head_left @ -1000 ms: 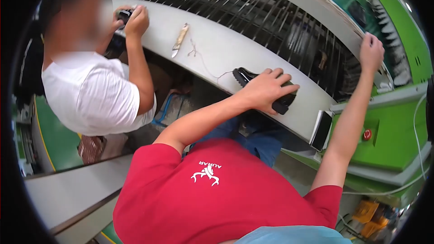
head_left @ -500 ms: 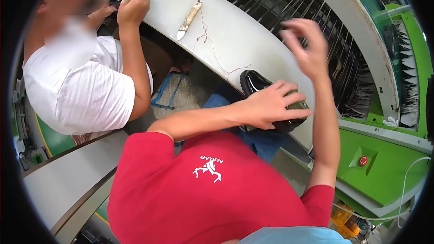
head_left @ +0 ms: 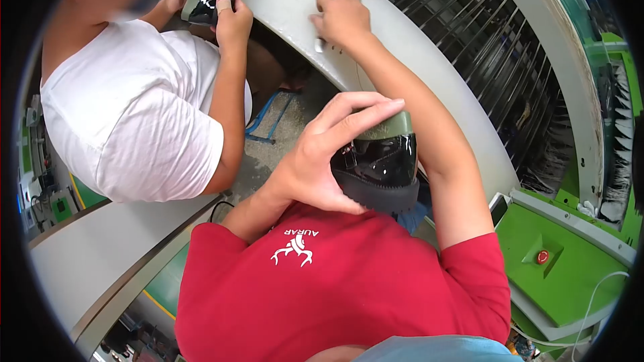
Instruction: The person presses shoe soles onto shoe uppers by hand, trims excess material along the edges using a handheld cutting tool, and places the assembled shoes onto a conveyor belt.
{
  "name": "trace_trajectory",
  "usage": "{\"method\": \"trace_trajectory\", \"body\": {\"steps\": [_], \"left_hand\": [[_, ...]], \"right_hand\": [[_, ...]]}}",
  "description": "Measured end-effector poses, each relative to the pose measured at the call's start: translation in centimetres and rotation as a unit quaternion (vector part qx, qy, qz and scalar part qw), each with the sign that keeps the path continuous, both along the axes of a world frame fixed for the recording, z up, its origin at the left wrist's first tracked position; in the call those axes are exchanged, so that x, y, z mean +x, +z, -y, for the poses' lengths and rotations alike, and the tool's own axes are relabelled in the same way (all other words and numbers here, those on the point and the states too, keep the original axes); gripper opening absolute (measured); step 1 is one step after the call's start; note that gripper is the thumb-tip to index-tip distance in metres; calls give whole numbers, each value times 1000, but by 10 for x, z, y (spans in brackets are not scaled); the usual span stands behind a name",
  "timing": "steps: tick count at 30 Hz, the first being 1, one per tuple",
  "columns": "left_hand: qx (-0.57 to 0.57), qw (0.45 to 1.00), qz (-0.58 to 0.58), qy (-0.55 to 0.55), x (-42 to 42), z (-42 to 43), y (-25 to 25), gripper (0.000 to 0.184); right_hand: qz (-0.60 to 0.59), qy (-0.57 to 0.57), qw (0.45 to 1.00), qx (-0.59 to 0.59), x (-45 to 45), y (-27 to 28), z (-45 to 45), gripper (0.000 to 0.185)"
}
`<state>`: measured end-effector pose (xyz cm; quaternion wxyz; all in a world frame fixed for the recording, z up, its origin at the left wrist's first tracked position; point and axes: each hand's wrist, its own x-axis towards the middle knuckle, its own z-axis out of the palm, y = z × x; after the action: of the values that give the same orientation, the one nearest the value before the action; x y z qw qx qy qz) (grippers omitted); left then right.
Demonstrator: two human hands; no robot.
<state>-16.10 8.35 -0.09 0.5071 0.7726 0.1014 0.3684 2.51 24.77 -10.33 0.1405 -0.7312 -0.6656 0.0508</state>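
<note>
Black shoe (head_left: 384,163), green collar (head_left: 389,127)

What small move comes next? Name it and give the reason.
Probably close the right hand around the mostly covered tool with a pale rounded tip and lift it off the white tabletop: the fingers curl over it, while the left hand holds up the glossy black shoe with the green collar.
</note>
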Motion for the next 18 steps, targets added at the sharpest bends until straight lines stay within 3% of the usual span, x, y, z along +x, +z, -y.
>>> {"method": "trace_trajectory", "body": {"steps": [4, 8, 10, 12, 14, 17, 18], "left_hand": [[31, 999, -36, 24, 7, -7, -7, 115], [112, 991, -70, 18, 40, -18, -12, 112], [154, 985, -78, -2, 68, -21, -12, 110], [201, 974, -98, -35, 100, -23, -18, 110], [235, 963, -105, -75, 132, -21, -22, 110], [334, 929, -126, -100, 174, -8, -25, 106], [368, 916, -129, -98, 183, -1, -27, 103]], "right_hand": [[-29, -38, 998, -49, 51, 11, 46, 49], [-196, -62, 979, -1, 145, 6, 155, 59], [-371, -127, 918, 57, 179, -1, 221, 53], [-459, -264, 845, 80, 187, 29, 286, 45], [-550, -332, 754, 137, 204, 40, 346, 43], [-671, -246, 631, 301, 206, 56, 408, 37], [-665, -263, 607, 346, 193, 68, 412, 34]]}}
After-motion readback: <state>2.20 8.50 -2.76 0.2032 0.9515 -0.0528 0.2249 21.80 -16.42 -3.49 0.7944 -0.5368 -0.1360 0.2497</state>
